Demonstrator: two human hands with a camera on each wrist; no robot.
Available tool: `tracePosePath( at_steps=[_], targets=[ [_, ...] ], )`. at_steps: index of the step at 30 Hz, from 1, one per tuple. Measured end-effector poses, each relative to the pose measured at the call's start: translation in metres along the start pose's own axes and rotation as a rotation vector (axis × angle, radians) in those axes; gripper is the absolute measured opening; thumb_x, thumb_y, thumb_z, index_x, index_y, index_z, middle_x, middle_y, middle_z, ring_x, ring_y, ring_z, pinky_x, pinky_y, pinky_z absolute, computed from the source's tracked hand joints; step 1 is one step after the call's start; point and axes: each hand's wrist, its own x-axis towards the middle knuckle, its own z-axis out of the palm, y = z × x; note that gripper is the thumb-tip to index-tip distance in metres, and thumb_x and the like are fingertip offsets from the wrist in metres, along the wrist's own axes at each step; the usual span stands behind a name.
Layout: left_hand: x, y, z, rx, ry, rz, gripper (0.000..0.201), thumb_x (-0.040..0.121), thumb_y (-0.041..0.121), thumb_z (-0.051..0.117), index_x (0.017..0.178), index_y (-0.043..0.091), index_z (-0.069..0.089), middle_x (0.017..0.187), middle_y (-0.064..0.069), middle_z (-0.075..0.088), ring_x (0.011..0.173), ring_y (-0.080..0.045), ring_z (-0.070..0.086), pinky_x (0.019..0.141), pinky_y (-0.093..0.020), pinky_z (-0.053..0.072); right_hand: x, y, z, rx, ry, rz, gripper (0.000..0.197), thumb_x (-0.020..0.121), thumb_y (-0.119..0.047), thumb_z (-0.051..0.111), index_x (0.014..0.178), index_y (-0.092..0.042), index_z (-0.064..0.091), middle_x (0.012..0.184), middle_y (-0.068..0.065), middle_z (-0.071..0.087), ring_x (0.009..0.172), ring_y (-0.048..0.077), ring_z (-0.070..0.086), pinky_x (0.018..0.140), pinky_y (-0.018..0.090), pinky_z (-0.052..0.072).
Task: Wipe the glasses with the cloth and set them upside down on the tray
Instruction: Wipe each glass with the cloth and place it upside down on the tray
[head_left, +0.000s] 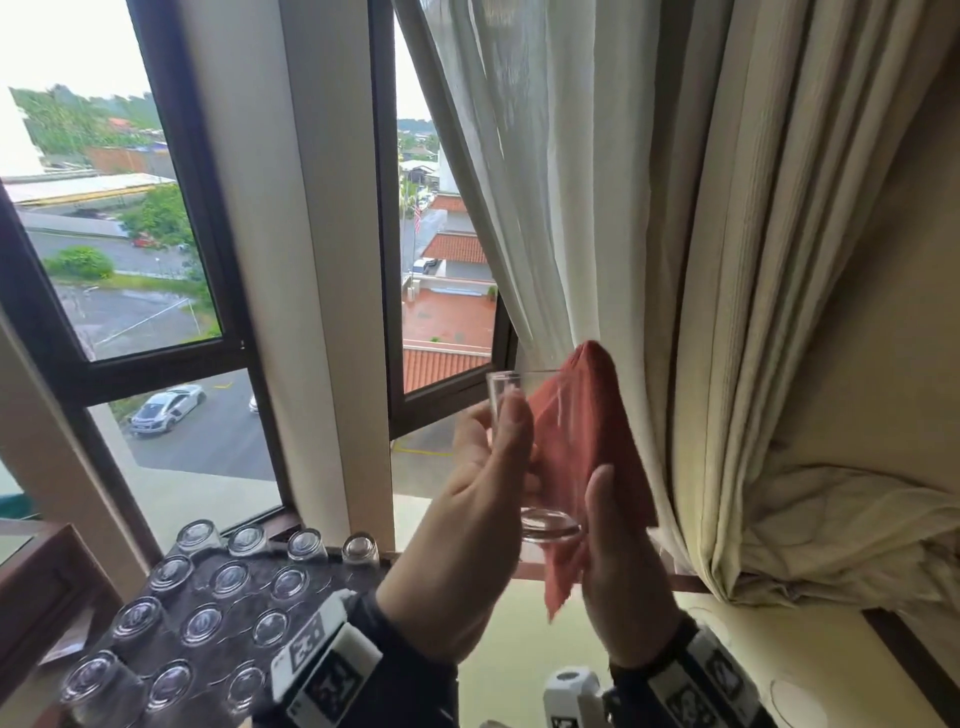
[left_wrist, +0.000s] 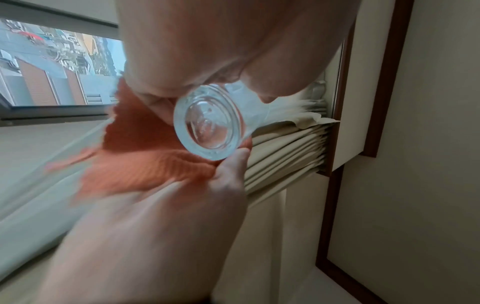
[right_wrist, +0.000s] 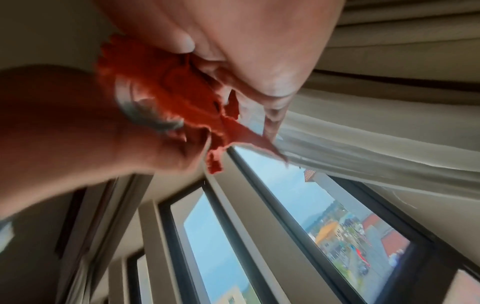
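My left hand (head_left: 493, 441) grips a clear glass (head_left: 545, 522) in the air before the window, mouth up and slightly tilted. Its thick round base (left_wrist: 210, 125) faces the left wrist camera. My right hand (head_left: 618, 561) holds a red-orange cloth (head_left: 587, 431) against the glass's right side, thumb near the base. In the right wrist view the cloth (right_wrist: 182, 92) bunches under my right hand's fingers (right_wrist: 246, 61) and partly hides the glass (right_wrist: 135, 107). A dark tray (head_left: 244, 597) at lower left carries several upside-down glasses (head_left: 231, 579).
Dark window frames (head_left: 387, 260) stand straight ahead. Cream curtains (head_left: 753, 312) hang at the right and bunch on the pale ledge (head_left: 519, 649). A brown wooden edge (head_left: 47, 571) borders the tray on the left.
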Motion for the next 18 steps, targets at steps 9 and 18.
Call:
tracePosePath(
  at_steps=[9, 18],
  targets=[
    [0.014, 0.025, -0.009, -0.199, 0.134, -0.043, 0.063, 0.098, 0.074, 0.046, 0.120, 0.024, 0.078, 0.124, -0.021, 0.071, 0.117, -0.029, 0.070, 0.118, -0.058, 0.042, -0.010, -0.011, 0.019, -0.202, -0.177, -0.562, 0.052, 0.107, -0.046, 0.032, 0.153, -0.024, 0.044, 0.163, 0.003, 0.035, 0.149, 0.031, 0.031, 0.119, 0.047, 0.029],
    [0.000, 0.013, -0.003, -0.005, 0.068, -0.101, 0.072, 0.078, 0.043, 0.090, 0.127, 0.010, 0.049, 0.080, 0.000, 0.078, 0.069, -0.013, 0.076, 0.064, -0.021, 0.060, -0.004, -0.002, 0.012, -0.034, -0.013, -0.200, 0.092, 0.084, -0.084, 0.041, 0.153, -0.024, 0.038, 0.147, -0.002, 0.056, 0.130, 0.015, 0.058, 0.107, 0.033, 0.048]
  ],
)
